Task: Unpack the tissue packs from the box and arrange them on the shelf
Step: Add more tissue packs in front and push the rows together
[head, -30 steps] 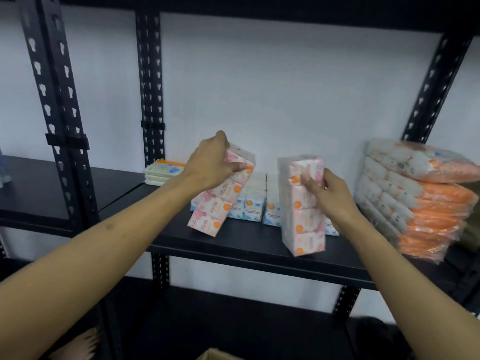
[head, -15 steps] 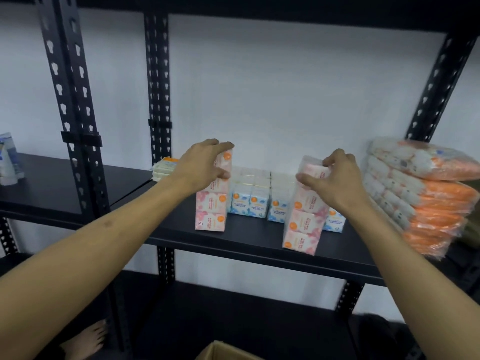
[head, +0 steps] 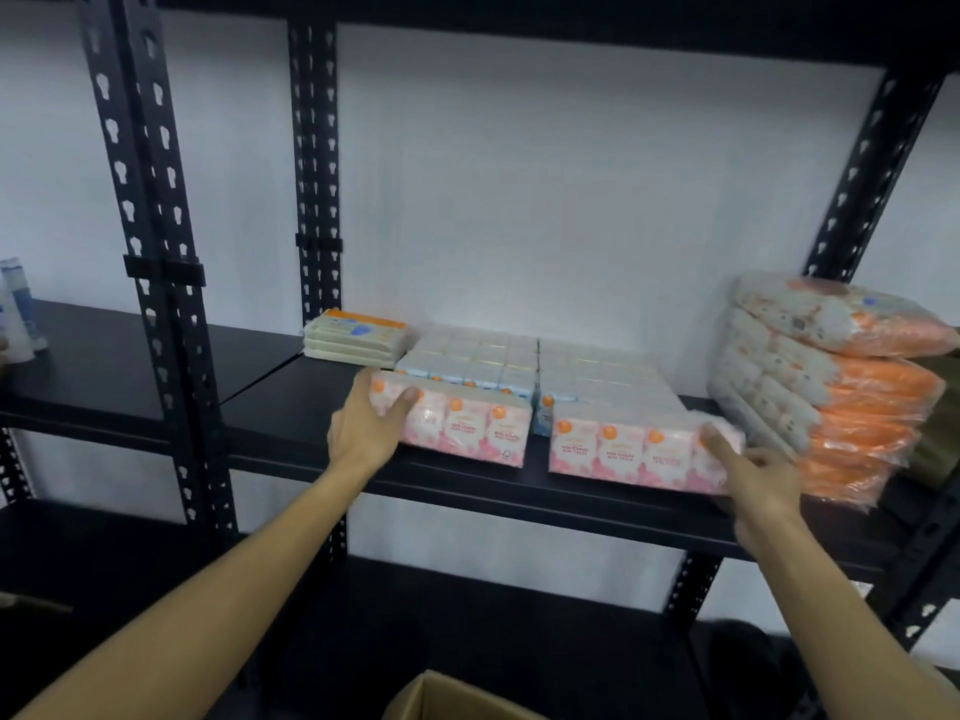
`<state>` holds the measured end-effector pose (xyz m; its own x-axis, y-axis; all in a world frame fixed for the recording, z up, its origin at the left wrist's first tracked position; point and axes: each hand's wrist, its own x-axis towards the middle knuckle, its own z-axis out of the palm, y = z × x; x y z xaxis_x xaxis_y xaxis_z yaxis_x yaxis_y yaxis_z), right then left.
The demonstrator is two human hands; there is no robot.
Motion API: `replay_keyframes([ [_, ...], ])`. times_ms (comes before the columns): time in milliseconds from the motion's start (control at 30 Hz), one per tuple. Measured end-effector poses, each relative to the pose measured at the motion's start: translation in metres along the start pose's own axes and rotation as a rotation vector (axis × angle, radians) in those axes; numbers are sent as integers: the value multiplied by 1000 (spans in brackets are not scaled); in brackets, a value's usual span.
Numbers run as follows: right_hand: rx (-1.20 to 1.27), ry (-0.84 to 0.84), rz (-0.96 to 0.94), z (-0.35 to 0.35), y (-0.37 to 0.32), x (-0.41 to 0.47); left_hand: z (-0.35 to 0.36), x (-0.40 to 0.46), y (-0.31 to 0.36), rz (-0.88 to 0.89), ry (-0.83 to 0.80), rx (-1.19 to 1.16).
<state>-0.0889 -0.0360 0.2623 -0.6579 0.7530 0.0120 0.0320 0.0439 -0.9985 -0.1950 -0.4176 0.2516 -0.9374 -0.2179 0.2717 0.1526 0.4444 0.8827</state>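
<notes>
Lying flat at the shelf [head: 519,498] front edge: two pink tissue packs, side by side, slightly apart.
Left hand [head: 366,433] is gripping the left pink pack [head: 462,426] at its left end, thumb on top; right hand [head: 758,475] is touching the right pink pack [head: 623,449] at its right end, apparently with straight fingers, though blurred. Blue packs [head: 467,363] are sitting behind; box [head: 441,698] is below.

Counted on the black shelf [head: 291,407]: 2 pink tissue packs along the front edge — left pink pack [head: 467,426], right pink pack [head: 628,446]. Behind them, 2 blue-and-white multipacks [head: 470,363]. 1 pile of flat cream packs [head: 356,337] at the back left, 1 stack of orange-wrapped packs [head: 841,387] at right. 1 cardboard box [head: 441,698] below. 2 hands — left hand [head: 366,431], right hand [head: 761,480].
</notes>
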Motion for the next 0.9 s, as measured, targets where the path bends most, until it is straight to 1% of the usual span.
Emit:
replay_keyframes([
  [67, -41, -30, -21, -1, 13, -7, 5, -6, -11, 10, 18, 76],
  [133, -78, -77, -53, 0, 18, -8, 7, -5, -15, 34, 15, 101],
  [200, -137, -121, -71, 1, 13, -7, 6, -1, -15, 43, -9, 109],
  [267, -173, -125, -81, 2, 7, -3, 5, 2, -9, 59, -6, 162],
  [333, -213, -86, -135, 4, 1, -1, 4, 0, -1, 176, 59, 281],
  [400, -355, -51, -279, 8, -6, -2, 6, -7, 8, 396, 136, 455],
  [433, -449, -58, -376, 14, -11, -3, 9, -8, 13, 496, 146, 545],
  [500, -642, -167, -541, 29, -17, -8, 19, -10, 24, 600, 80, 678],
  [567, -911, -319, -625, 45, -17, -11, 32, -8, 34, 599, -92, 762],
  [600, -1058, -370, -652, 51, -13, -12, 39, -6, 35, 585, -189, 803],
  [633, -1168, -387, -675, 55, -7, -12, 44, -5, 34, 571, -270, 841],
  [667, -1227, -373, -705, 56, 0, -10, 48, -4, 31, 564, -318, 874],
  [700, -1242, -344, -724, 55, 4, -8, 53, -3, 28, 564, -329, 900],
  [767, -1231, -299, -739, 54, 8, -4, 58, 0, 22, 571, -285, 911],
  [900, -1240, -294, -756, 53, 9, 3, 69, 5, 18, 604, -240, 888],
])
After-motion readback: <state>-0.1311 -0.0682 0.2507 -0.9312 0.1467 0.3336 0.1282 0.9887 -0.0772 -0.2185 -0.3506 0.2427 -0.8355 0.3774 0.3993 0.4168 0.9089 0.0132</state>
